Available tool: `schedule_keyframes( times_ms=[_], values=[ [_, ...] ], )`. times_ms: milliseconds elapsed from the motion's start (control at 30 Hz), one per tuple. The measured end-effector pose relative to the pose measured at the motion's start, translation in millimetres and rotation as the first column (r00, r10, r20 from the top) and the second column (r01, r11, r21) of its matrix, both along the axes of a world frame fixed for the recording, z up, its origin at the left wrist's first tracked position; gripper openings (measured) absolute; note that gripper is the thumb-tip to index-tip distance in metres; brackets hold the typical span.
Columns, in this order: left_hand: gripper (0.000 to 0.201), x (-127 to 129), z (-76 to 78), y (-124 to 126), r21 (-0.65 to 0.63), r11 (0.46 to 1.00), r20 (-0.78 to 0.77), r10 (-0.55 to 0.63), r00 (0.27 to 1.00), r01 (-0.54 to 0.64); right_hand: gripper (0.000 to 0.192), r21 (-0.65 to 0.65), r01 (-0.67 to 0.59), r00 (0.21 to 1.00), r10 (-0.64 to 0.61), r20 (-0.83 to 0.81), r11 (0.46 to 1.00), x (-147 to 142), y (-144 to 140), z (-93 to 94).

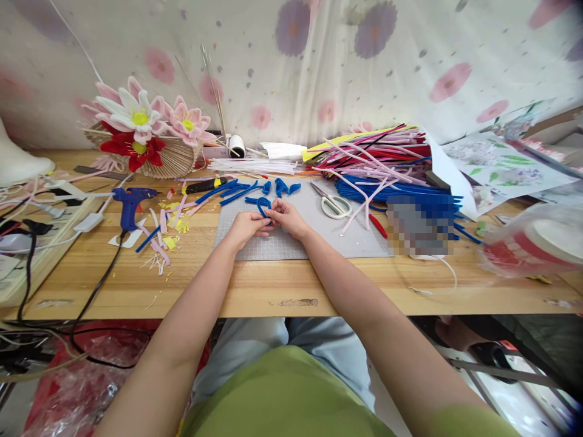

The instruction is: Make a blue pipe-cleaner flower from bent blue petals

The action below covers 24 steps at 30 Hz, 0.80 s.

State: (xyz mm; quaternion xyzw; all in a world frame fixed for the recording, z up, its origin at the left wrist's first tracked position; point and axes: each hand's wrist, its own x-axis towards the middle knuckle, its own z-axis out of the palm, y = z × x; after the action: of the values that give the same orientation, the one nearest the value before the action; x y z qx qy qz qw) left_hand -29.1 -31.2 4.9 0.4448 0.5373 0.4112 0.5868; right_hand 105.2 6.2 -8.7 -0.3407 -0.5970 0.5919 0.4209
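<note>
A blue pipe cleaner (263, 205), bent into a loop, is held between my two hands above the grey cutting mat (328, 243). My left hand (249, 227) is closed around its lower left side. Close beside it, my right hand (288, 217) pinches the loop from the right, thumb and fingers together. Part of the pipe cleaner is hidden by my fingers. Just beyond my hands lie bent blue pieces (285, 187) and some straight blue lengths (237, 189). Scissors with pale handles (336, 206) rest on the mat to the right of my hands.
A blue glue gun (132, 203) stands left among scraps (170, 221), near a cutter knife (207, 184). Fuzzy flowers (139, 118) are at the back left. Bundles of blue pipe cleaners (387, 191) and mixed-colour ones (364, 152) lie right, with a plastic-wrapped tub (537, 243) at the far right.
</note>
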Motion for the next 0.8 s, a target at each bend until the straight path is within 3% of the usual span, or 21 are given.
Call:
schedule_keyframes(
  times_ms=[800],
  values=[
    [0.010,-7.0,1.3,0.7,-0.047,0.996,0.045,-0.069,0.997,0.071,0.043,-0.037,-0.043,0.999,0.042,-0.029,0.998,2.8,2.1,-1.5]
  ],
)
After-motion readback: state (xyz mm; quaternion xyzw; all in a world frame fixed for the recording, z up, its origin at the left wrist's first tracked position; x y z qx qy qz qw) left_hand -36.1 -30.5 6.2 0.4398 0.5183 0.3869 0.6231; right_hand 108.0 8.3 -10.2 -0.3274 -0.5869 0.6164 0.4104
